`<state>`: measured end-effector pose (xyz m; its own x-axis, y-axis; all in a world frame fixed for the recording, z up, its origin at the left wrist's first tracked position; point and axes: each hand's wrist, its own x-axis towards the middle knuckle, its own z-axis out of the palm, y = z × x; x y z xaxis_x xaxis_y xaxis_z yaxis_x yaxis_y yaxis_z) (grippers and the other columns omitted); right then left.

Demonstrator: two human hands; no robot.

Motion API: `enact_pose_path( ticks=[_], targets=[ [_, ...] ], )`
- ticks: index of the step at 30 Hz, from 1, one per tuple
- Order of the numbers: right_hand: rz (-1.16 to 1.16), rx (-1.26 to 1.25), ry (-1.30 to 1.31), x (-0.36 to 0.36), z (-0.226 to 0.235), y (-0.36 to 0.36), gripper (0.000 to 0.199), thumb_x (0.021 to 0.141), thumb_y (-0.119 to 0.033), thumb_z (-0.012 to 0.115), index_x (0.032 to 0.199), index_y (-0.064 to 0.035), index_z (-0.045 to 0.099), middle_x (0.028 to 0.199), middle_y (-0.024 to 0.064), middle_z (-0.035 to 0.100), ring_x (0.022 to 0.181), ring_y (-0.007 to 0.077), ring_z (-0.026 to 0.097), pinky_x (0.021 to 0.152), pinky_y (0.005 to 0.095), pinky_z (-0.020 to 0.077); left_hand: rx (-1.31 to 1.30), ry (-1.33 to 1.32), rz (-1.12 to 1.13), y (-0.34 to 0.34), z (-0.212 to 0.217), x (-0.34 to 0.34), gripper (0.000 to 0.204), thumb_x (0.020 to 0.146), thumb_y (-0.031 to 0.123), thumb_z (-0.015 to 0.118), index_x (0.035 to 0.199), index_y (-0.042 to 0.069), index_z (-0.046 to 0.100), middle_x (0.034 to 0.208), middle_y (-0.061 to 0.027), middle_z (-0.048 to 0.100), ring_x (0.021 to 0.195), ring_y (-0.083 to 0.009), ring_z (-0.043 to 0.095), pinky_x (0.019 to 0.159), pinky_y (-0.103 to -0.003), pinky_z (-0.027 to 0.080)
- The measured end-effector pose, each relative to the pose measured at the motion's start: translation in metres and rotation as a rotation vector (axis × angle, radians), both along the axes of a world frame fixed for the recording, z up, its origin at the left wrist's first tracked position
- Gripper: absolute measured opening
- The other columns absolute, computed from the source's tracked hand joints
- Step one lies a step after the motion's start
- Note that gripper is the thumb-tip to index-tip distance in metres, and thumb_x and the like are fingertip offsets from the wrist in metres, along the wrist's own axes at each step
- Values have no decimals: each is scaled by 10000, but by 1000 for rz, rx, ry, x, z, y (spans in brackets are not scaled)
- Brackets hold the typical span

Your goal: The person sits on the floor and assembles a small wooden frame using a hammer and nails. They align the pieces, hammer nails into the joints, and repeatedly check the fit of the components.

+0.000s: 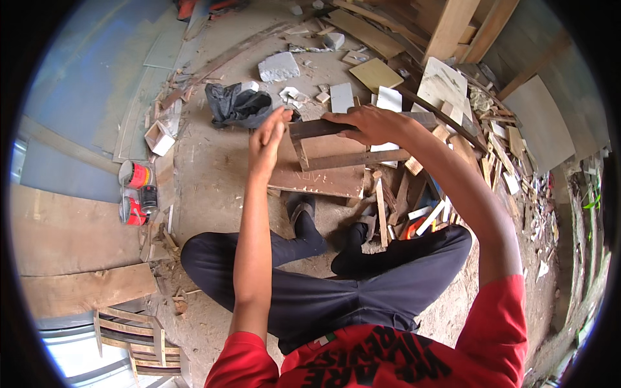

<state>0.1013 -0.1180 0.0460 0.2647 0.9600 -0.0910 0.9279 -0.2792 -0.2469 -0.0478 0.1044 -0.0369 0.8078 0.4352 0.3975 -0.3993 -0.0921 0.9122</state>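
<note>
A rectangular wooden frame (356,158) stands tilted above a low wooden board (320,179) in front of my knees. Its upper rail is dark brown. My right hand (370,124) grips that upper rail, fingers wrapped over it with the thumb side toward the left. Close to the frame's left corner is my left hand (270,137), raised and apart from the wood. Its fingers are bent together, and whatever they may hold is hidden. I sit with knees spread and both feet near the board's front edge.
A black plastic bag (237,105) lies beyond my left hand. Paint cans (134,174) stand on the left. Wood offcuts (388,194) crowd the right, with larger boards (543,119) leaning behind. A pale block (279,66) rests farther off, and a slatted wooden piece (132,336) lies lower left.
</note>
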Motion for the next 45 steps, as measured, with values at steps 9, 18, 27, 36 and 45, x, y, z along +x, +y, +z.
enact_pose_path(
  ticks=[9, 18, 27, 36, 45],
  targets=[
    [9, 42, 17, 7, -20, -3, 522, 975, -409, 551, 1473, -343, 405, 945, 215, 687, 902, 419, 660, 831, 510, 524, 531, -72, 375, -40, -22, 33, 331, 1027, 172, 453, 872, -44, 650, 759, -155, 607, 734, -334, 611, 677, -401, 462],
    [-220, 858, -121, -24, -25, -45, 436, 944, -257, 651, 1343, -101, 570, 974, 152, 679, 873, 318, 657, 829, 413, 514, 546, -86, 509, -48, -33, 30, 344, 1040, 179, 421, 862, -49, 607, 778, -191, 615, 731, -377, 607, 669, -413, 465],
    [-1347, 1201, 677, -123, -240, -171, 310, 999, -235, 614, 762, -42, 564, 670, -12, 534, 586, 59, 475, 525, 226, 374, 510, -63, 473, -54, -28, 34, 348, 1045, 184, 414, 870, -66, 581, 777, -186, 613, 706, -335, 583, 675, -397, 454],
    [-1271, 1426, 979, -50, -195, -145, 320, 1004, -294, 599, 1097, 12, 612, 864, 52, 627, 727, 124, 619, 649, 255, 525, 488, -32, 478, -51, -29, 37, 354, 1050, 191, 408, 874, -67, 576, 782, -183, 606, 712, -330, 565, 680, -389, 447],
    [-1134, 1560, 1400, -19, -94, -83, 472, 978, -290, 626, 1213, 60, 412, 1018, 168, 541, 924, 292, 686, 816, 412, 623, 511, -50, 475, -56, -27, 26, 331, 1039, 167, 421, 882, -41, 626, 799, -160, 642, 741, -325, 612, 700, -383, 466]
  ],
)
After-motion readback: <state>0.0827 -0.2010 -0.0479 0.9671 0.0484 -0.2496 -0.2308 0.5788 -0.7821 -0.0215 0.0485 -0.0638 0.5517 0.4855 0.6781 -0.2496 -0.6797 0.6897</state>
